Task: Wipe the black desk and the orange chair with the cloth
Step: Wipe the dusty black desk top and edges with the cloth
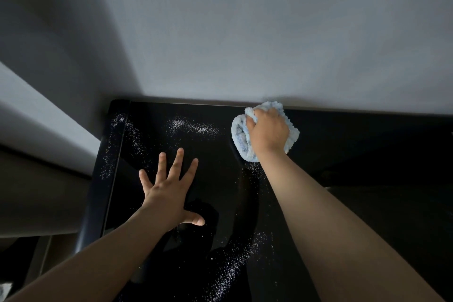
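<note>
- i read this as a plain indoor room, a home or a small office; i cannot tell which.
- a bare pale grey wall (245,32) fills the upper view, shadowed toward the left.
- a glossy black tabletop (343,144) stands pushed right up against that wall.
- the light is dim, and white specks (193,127) lie scattered over the tabletop.

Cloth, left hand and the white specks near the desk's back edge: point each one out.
cloth (239,135): head view, rolled fold at its left end.
left hand (166,193): head view, back of the hand.
white specks (196,128): head view, dense patch of the scatter.
</note>
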`<action>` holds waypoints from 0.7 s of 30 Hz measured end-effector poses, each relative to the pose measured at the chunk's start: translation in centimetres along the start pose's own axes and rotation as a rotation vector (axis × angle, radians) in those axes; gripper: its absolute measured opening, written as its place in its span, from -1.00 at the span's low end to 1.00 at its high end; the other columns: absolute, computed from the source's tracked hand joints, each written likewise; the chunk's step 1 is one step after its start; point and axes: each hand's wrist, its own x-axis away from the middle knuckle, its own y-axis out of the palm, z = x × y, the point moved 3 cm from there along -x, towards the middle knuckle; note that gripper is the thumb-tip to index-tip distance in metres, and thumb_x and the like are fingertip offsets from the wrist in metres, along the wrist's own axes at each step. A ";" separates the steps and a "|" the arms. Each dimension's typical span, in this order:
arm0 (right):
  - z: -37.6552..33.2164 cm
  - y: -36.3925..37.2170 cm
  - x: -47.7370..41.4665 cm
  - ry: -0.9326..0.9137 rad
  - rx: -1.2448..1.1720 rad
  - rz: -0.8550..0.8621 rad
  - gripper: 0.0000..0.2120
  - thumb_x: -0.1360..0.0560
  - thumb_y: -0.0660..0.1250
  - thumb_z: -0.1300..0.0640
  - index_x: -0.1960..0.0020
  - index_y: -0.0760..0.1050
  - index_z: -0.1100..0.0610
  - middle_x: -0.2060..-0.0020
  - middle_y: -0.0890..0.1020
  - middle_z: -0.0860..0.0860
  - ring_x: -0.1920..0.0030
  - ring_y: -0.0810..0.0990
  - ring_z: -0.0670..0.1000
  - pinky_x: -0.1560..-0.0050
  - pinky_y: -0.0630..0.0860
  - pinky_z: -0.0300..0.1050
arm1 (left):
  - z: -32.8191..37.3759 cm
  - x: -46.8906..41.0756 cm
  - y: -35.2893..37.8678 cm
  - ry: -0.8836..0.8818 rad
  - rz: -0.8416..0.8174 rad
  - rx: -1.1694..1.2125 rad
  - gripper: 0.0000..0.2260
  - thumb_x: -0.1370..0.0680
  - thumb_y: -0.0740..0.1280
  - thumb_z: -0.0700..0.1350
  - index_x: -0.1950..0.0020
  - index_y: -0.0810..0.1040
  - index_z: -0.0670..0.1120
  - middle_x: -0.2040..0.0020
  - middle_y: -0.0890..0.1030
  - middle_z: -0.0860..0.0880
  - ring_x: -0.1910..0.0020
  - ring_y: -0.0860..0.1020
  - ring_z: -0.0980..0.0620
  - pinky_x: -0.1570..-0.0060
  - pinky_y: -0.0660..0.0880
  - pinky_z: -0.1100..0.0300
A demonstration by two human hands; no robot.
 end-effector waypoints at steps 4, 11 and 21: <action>0.6 -0.1 2.4 0.005 0.019 0.000 -0.68 -0.59 0.19 -0.10 -0.21 0.53 0.05 -0.10 0.54 0.09 -0.07 0.51 0.10 0.16 0.33 -0.12 | 0.1 0.2 -0.2 0.004 0.003 0.004 0.20 -0.22 0.40 0.44 -0.49 -0.43 0.15 -0.43 -0.57 -0.01 -0.44 -0.47 -0.23 -0.36 -0.17 -0.40; 1.0 -0.4 5.3 0.035 0.020 0.004 -0.68 -0.58 0.21 -0.09 -0.21 0.53 0.04 -0.09 0.54 0.09 -0.06 0.51 0.10 0.16 0.33 -0.12 | 0.0 0.0 0.0 0.002 0.016 -0.003 0.22 -0.20 0.40 0.46 -0.50 -0.41 0.16 -0.45 -0.54 -0.01 -0.46 -0.44 -0.23 -0.37 -0.14 -0.41; 1.4 -0.5 8.8 0.022 0.017 0.108 -0.79 -0.45 0.43 -0.01 0.02 0.62 0.10 0.14 0.59 0.11 0.18 0.57 0.11 0.31 0.31 -0.16 | 0.0 0.0 0.0 0.002 0.018 -0.003 0.21 -0.20 0.41 0.45 -0.50 -0.40 0.15 -0.46 -0.53 -0.01 -0.45 -0.44 -0.24 -0.36 -0.13 -0.42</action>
